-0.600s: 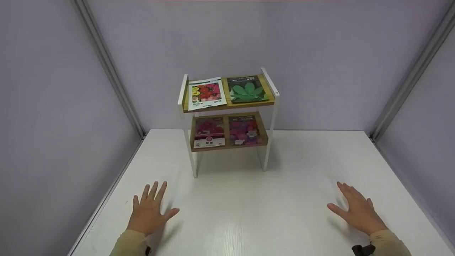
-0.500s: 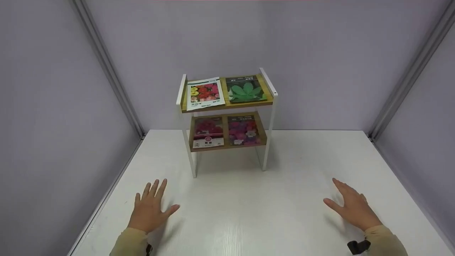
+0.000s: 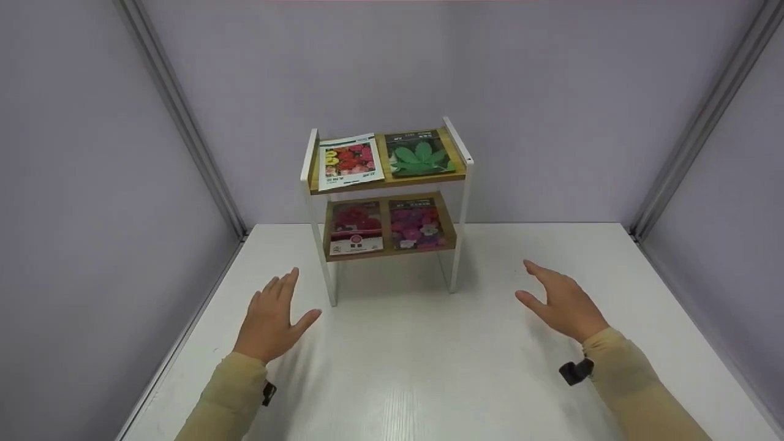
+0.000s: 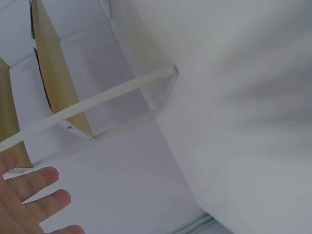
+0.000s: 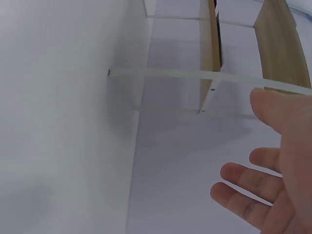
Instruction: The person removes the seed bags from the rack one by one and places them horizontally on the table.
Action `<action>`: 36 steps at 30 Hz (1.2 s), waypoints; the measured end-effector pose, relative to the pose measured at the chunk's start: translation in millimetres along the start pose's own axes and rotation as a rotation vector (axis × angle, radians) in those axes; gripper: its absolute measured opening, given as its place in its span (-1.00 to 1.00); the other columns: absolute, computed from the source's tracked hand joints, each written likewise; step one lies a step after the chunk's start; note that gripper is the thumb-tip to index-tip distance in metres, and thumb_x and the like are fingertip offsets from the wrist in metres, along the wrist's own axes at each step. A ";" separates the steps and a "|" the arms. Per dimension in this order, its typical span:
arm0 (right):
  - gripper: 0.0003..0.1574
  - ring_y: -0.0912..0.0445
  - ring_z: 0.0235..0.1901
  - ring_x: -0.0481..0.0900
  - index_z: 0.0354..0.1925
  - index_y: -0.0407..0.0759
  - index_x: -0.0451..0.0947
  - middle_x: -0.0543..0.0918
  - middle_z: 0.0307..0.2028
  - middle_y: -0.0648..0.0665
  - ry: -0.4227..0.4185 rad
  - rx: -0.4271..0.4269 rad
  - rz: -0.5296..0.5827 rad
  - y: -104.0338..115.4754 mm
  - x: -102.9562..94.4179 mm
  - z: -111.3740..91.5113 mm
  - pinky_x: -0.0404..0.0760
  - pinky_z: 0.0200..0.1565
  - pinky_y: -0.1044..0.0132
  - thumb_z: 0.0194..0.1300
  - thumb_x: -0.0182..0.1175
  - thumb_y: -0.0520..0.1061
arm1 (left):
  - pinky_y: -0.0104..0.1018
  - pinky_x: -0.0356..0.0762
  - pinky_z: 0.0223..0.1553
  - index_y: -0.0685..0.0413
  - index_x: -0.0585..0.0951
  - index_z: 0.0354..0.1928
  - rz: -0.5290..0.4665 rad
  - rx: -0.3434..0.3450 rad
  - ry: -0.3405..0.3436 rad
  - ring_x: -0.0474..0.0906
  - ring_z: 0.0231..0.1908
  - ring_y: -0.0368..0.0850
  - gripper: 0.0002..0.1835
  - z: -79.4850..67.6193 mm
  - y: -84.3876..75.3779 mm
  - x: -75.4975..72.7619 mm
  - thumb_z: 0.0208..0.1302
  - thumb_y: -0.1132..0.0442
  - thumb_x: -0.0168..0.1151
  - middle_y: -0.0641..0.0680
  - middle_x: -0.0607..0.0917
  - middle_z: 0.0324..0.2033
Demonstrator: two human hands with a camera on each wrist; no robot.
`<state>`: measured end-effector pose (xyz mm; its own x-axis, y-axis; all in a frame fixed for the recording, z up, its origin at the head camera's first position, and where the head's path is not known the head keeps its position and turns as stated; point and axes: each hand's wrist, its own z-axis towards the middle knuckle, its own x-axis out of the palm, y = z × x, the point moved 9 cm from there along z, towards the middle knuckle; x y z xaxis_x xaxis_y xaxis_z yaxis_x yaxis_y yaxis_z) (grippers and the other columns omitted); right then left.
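Observation:
A small two-tier rack (image 3: 393, 252) with white legs and wooden shelves stands toward the back of the table. Its upper shelf carries a white-bordered seed packet with a picture of mixed flowers (image 3: 350, 162) and a dark packet with green leaves (image 3: 420, 153). On the lower shelf lie a packet with red flowers (image 3: 356, 228) and one with pink and purple flowers (image 3: 416, 225). My left hand (image 3: 268, 321), fingers extended and thumb out, hovers in front of the rack's left leg. Apart from the rack on the right, my right hand (image 3: 563, 303) has its thumb spread. Both hold nothing.
The white table (image 3: 392, 361) spreads around and in front of the rack. Pale walls (image 3: 527, 110) enclose the back and both sides, with grey metal posts (image 3: 184, 122) in the corners. A dark strap piece (image 3: 577, 371) hangs by the right sleeve.
Both hands have moved forward toward the rack and inward, the right one farther. The left fingers are closer together than before. The rack and packets stay in place.

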<state>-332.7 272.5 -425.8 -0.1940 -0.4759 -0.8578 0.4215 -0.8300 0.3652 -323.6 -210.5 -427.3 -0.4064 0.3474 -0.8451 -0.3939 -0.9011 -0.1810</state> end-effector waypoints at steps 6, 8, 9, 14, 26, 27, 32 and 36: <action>-0.21 -0.18 0.15 0.48 0.35 -0.25 0.30 0.51 0.19 -0.27 -0.084 -0.144 -0.084 41.5 -26.0 33.5 0.41 0.15 -0.17 0.33 0.19 0.14 | 0.33 0.30 0.15 0.14 0.20 0.43 0.047 0.077 -0.044 0.34 0.23 0.27 -0.10 28.4 -19.4 -28.2 0.22 -0.26 0.19 0.27 0.45 0.23; -0.23 -0.17 0.15 0.49 0.34 -0.25 0.32 0.51 0.19 -0.26 -0.101 -0.182 -0.105 54.3 -32.6 42.1 0.42 0.15 -0.16 0.33 0.21 0.13 | 0.32 0.31 0.15 0.14 0.20 0.43 0.062 0.093 -0.053 0.35 0.22 0.27 -0.10 34.7 -24.5 -37.0 0.22 -0.26 0.19 0.27 0.45 0.22; -0.23 -0.16 0.14 0.49 0.34 -0.24 0.32 0.52 0.19 -0.26 -0.105 -0.195 -0.114 60.0 -35.6 45.7 0.42 0.15 -0.16 0.32 0.21 0.12 | 0.31 0.30 0.15 0.14 0.21 0.43 0.070 0.099 -0.054 0.35 0.22 0.27 -0.11 37.6 -27.0 -40.8 0.23 -0.26 0.19 0.27 0.45 0.22; -0.23 -0.16 0.14 0.50 0.33 -0.23 0.33 0.53 0.17 -0.25 -0.097 -0.221 -0.153 85.3 -47.6 60.5 0.43 0.16 -0.15 0.32 0.21 0.14 | 0.31 0.29 0.17 0.15 0.20 0.43 0.106 0.124 -0.048 0.33 0.24 0.27 -0.10 51.6 -39.8 -57.3 0.24 -0.28 0.15 0.27 0.44 0.23; -0.25 -0.16 0.14 0.50 0.32 -0.22 0.34 0.54 0.16 -0.24 -0.065 -0.310 -0.215 142.9 -67.7 88.6 0.40 0.19 -0.13 0.32 0.20 0.15 | 0.27 0.29 0.18 0.18 0.25 0.40 0.180 0.193 -0.094 0.34 0.22 0.24 -0.13 75.7 -61.4 -89.5 0.26 -0.30 0.10 0.26 0.45 0.21; -0.24 -0.16 0.14 0.50 0.32 -0.21 0.34 0.54 0.16 -0.24 -0.062 -0.317 -0.229 147.6 -69.4 91.1 0.41 0.18 -0.13 0.33 0.20 0.15 | 0.27 0.30 0.18 0.18 0.26 0.40 0.182 0.196 -0.101 0.35 0.22 0.24 -0.13 77.3 -62.9 -91.8 0.26 -0.30 0.10 0.26 0.45 0.21; -0.27 -0.17 0.11 0.52 0.31 -0.20 0.36 0.56 0.14 -0.25 -0.078 -0.323 -0.272 163.8 -82.4 109.3 0.47 0.12 -0.12 0.32 0.20 0.15 | 0.17 0.29 0.23 0.23 0.28 0.37 0.169 0.199 -0.133 0.37 0.20 0.29 -0.16 90.3 -68.7 -102.3 0.27 -0.26 0.12 0.31 0.46 0.19; -0.29 -0.18 0.12 0.50 0.30 -0.20 0.37 0.55 0.14 -0.27 -0.086 -0.257 -0.295 162.5 -92.4 131.3 0.48 0.12 -0.11 0.32 0.20 0.12 | 0.15 0.32 0.22 0.25 0.27 0.38 0.171 0.169 -0.140 0.39 0.18 0.31 -0.17 108.9 -67.0 -109.9 0.29 -0.23 0.12 0.36 0.47 0.17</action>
<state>-362.7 143.5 -239.8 -0.4091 -0.2598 -0.8748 0.5425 -0.8401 -0.0042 -342.3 -160.1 -267.5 -0.5841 0.2369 -0.7763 -0.4372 -0.8977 0.0550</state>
